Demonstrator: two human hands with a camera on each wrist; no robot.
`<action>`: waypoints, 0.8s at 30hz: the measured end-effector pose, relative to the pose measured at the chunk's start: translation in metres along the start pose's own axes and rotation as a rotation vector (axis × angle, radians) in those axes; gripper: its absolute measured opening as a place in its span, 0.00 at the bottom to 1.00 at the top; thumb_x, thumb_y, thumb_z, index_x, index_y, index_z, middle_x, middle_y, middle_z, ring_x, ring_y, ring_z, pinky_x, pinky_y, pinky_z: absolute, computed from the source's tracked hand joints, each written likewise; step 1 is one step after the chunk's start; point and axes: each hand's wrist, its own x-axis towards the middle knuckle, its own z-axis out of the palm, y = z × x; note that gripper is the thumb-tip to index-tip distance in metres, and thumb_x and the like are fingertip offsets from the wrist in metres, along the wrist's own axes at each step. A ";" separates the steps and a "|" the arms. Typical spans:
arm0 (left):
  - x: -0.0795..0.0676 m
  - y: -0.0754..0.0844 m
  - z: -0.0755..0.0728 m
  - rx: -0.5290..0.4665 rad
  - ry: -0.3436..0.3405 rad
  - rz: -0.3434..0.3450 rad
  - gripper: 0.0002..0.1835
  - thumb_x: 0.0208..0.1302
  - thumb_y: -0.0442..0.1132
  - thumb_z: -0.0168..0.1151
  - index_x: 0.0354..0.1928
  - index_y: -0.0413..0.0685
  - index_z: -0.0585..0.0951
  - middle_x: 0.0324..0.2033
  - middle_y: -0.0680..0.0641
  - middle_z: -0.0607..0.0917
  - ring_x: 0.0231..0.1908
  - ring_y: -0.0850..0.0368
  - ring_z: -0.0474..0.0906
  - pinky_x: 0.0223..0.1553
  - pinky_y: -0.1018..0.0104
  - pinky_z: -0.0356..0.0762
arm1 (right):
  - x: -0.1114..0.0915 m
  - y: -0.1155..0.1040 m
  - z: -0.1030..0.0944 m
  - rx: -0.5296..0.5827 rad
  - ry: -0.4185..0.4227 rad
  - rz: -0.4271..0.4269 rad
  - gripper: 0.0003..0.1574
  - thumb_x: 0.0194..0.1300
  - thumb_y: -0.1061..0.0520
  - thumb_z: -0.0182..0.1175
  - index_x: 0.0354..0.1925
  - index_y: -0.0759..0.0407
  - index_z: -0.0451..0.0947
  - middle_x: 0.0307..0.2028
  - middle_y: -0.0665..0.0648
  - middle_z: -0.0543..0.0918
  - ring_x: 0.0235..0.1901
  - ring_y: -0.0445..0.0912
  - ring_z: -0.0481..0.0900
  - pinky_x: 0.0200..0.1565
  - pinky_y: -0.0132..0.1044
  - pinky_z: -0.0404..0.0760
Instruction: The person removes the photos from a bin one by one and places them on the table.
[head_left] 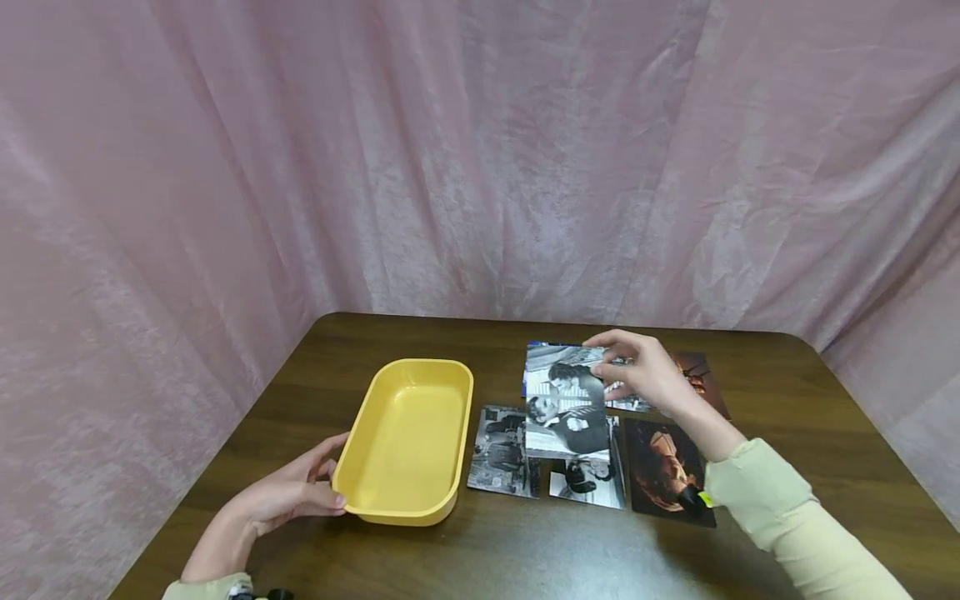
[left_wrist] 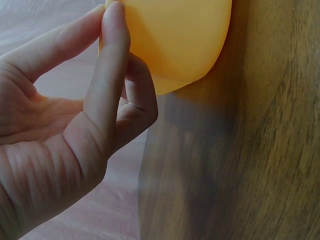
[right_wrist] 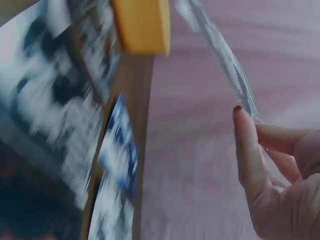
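My left hand (head_left: 281, 496) grips the near left corner of a yellow plastic tray (head_left: 408, 450), which has nothing in it. In the left wrist view, thumb and finger pinch the rim of that tray (left_wrist: 180, 40). Right of the tray, my right hand (head_left: 637, 371) holds a black-and-white photo (head_left: 566, 417) of two people by its right edge. The right wrist view shows this photo (right_wrist: 225, 57) nearly edge-on, raised above the others and pinched between thumb and fingers. It covers parts of the photos beneath it in the head view.
Around the held photo lie a grey photo (head_left: 498, 454), another black-and-white one (head_left: 596, 485), a dark brown one (head_left: 663, 467), and a brownish one (head_left: 708, 383) partly behind my arm. A blue-edged photo (right_wrist: 120, 142) lies behind. Pink curtains (head_left: 480, 167) hang beyond the wooden table (head_left: 315, 367).
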 end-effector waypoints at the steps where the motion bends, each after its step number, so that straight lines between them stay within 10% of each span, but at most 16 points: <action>1: -0.001 0.000 0.000 0.003 -0.001 -0.001 0.55 0.61 0.30 0.62 0.77 0.40 0.32 0.47 0.43 0.73 0.45 0.54 0.84 0.50 0.61 0.84 | -0.006 0.005 -0.008 -0.002 0.014 0.005 0.28 0.67 0.62 0.62 0.64 0.60 0.72 0.40 0.65 0.80 0.29 0.46 0.85 0.33 0.49 0.88; 12: -0.008 -0.001 -0.002 0.001 -0.017 0.016 0.55 0.62 0.30 0.61 0.77 0.39 0.30 0.47 0.44 0.73 0.45 0.55 0.84 0.50 0.63 0.84 | -0.069 0.053 -0.094 -0.002 0.179 0.024 0.25 0.67 0.59 0.62 0.62 0.53 0.74 0.35 0.38 0.85 0.30 0.39 0.85 0.31 0.40 0.88; 24: -0.007 -0.001 -0.003 0.014 -0.018 0.019 0.54 0.63 0.31 0.61 0.77 0.39 0.30 0.49 0.43 0.74 0.47 0.54 0.84 0.50 0.63 0.84 | -0.116 0.114 -0.164 0.036 0.171 0.153 0.23 0.69 0.64 0.59 0.50 0.34 0.80 0.37 0.35 0.87 0.32 0.37 0.86 0.32 0.36 0.87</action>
